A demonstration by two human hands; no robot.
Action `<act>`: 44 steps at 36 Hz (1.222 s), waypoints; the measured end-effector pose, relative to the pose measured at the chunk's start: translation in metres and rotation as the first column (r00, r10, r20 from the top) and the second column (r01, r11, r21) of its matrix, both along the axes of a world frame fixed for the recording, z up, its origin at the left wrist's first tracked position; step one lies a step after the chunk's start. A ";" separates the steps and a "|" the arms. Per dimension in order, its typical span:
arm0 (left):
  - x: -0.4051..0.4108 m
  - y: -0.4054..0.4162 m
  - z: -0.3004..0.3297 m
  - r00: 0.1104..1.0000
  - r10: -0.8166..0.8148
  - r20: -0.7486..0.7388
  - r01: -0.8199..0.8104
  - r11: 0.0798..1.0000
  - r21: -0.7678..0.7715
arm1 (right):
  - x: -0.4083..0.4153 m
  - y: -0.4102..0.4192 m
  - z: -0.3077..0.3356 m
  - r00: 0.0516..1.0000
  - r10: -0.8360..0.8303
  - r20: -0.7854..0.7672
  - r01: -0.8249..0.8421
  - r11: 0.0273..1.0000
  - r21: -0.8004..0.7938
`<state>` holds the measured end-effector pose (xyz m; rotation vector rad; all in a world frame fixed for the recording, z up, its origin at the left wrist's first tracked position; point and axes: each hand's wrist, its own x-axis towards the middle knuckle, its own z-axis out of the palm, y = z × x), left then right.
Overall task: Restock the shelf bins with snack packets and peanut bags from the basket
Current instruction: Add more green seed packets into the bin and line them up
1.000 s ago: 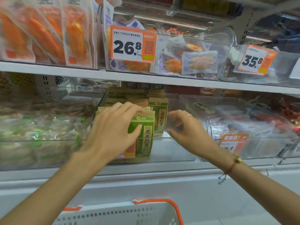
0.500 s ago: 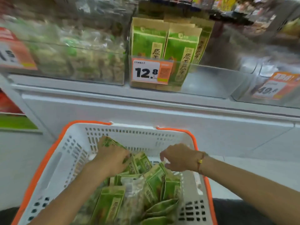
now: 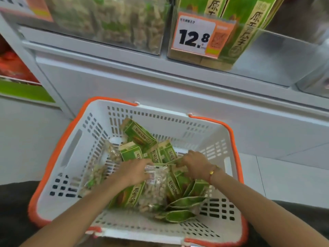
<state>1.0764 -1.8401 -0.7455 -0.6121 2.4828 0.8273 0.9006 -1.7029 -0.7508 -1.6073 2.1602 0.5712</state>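
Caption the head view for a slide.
Both hands, left hand and right hand, reach among green snack packets in the white basket below the shelf bins.

A shop, in a snack aisle. White retail shelving (image 3: 160, 72) carries clear plastic bins (image 3: 277, 56) of packaged goods, one holding upright green snack packets (image 3: 249, 24), another full of bagged peanuts (image 3: 110, 20). An orange-and-white price tag (image 3: 199, 35) reading 12.8 is fixed to a bin front. A white shopping basket (image 3: 58, 175) with an orange rim sits below, on a pale tiled floor (image 3: 284, 175).
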 end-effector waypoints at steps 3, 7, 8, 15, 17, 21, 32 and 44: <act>-0.002 0.001 -0.002 0.997 0.068 -0.046 -0.068 0.998 0.015 | -0.016 0.000 0.024 0.989 -0.136 0.060 0.135 0.991 0.019; -0.008 -0.009 0.000 0.959 0.241 -0.146 -0.242 0.970 0.017 | -0.041 0.001 0.053 0.933 -0.317 0.169 0.333 0.940 -0.077; -0.009 -0.013 0.003 0.938 0.293 -0.187 -0.295 0.955 0.017 | -0.047 0.002 0.059 0.910 -0.344 0.230 0.375 0.921 -0.107; -0.013 -0.030 0.031 0.942 0.244 -0.230 -0.297 0.926 -0.233 | -0.060 0.003 0.097 0.682 -0.376 0.627 0.566 0.814 -0.128; -0.022 -0.023 0.046 0.952 0.205 -0.229 -0.216 0.976 -0.026 | -0.055 0.001 0.108 0.588 -0.355 0.727 0.588 0.805 -0.081; -0.033 -0.004 0.062 0.962 0.248 -0.113 -0.127 0.775 0.619 | -0.039 -0.004 0.118 0.443 -0.327 0.835 0.637 0.770 -0.036; -0.009 0.000 0.032 0.809 0.580 -0.097 -0.343 0.599 0.724 | -0.015 0.020 0.015 0.847 -0.438 0.301 0.436 0.897 0.080; -0.011 -0.007 0.036 0.729 0.668 -0.150 -0.416 0.606 0.678 | -0.017 0.018 0.023 0.955 -0.234 0.183 0.181 0.947 0.267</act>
